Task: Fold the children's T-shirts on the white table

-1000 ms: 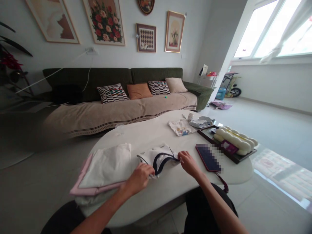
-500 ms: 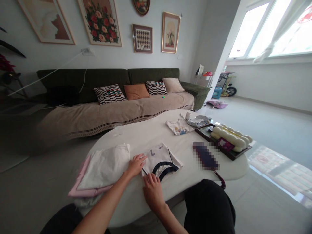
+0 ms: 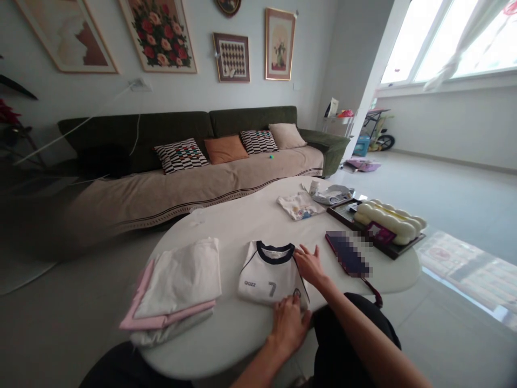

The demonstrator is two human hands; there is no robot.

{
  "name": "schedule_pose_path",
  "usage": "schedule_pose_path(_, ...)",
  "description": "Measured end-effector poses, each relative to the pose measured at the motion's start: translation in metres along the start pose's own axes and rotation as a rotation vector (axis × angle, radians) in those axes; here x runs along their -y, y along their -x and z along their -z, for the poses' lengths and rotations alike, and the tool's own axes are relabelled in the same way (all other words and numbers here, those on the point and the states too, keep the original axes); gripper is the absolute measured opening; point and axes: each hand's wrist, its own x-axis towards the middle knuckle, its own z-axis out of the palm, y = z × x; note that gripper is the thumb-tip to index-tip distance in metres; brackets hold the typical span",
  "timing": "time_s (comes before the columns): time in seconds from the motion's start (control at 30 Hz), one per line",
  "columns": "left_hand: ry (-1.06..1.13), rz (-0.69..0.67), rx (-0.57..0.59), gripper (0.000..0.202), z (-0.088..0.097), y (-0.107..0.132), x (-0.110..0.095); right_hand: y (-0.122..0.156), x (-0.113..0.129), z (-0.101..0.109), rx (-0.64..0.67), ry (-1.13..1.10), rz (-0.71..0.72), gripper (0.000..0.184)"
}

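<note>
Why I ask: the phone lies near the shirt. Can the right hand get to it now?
Probably yes: the right hand rests open on the shirt, and only bare table lies between that hand and the phone.

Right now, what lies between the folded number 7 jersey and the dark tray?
Head view: a dark phone lies on the table between jersey and tray; the right hand touches the jersey's edge.

On my feed, the folded white shirt (image 3: 270,272) with the dark collar carries the letters "QAZZ" in small grey print low on its front. Just to the right of them is a grey number "7". A small round badge sits near the shirt's lower right corner, but I cannot read it, and any print on the pink card (image 3: 379,233) farther right is too small for me to make out.
</note>
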Motion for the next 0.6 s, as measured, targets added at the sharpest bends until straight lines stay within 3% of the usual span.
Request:
schedule_pose_path(0.07,0.145,-0.071,0.015,0.04,-0.001,-0.013,-0.01,-0.011,0.007,0.003,-0.035,0.012,-0.08,0.042)
schedule_pose_path(0.13,0.208,-0.113,-0.062,0.037,0.01,-0.026,-0.001,-0.01,0.017,-0.001,-0.08,0.018,-0.139,0.043)
schedule_pose_path(0.23,0.073,-0.075,-0.231,0.04,0.034,-0.044,0.038,0.009,0.031,-0.023,-0.096,0.008,-0.122,0.046)
schedule_pose_path(0.3,-0.075,0.0,-0.232,0.049,0.043,-0.051,0.067,0.024,0.034,-0.041,-0.058,-0.01,-0.117,0.051)
schedule_pose_path(0.43,-0.233,0.185,-0.146,0.059,0.037,-0.057,0.1,0.032,0.032,-0.063,-0.003,-0.047,-0.2,0.058)
schedule_pose_path(0.6,-0.218,0.237,-0.179,0.059,0.025,-0.058,0.103,0.021,0.033,-0.055,0.025,-0.079,-0.273,0.056)
